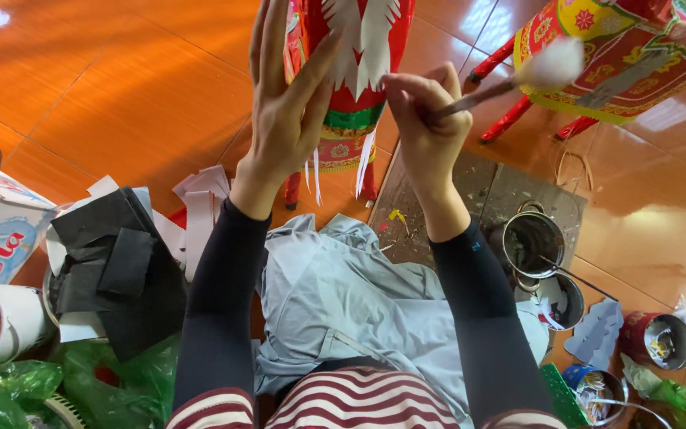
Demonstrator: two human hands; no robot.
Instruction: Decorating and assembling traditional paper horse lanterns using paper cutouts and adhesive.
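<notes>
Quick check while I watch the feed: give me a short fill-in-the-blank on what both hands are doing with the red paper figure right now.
1. The left hand lies flat against the tall red paper figure with white feather-shaped cutouts, its fingers ____.
2. The right hand grips a thin ____ with a white tip.
3. Right of that forearm stands a small round metal pot on a ____ board.

Missing words: outstretched; brush; grey

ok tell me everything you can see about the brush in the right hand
The brush has a thin, dark, straight handle and a round, fluffy white head, blurred in this view. It lies nearly level, tilted slightly up to the right, with the head over the orange tiled floor in front of a red and yellow patterned stool-like piece. The right hand pinches the handle's near end between its fingers. Nothing else touches it; whether the head is wet cannot be told.
</notes>
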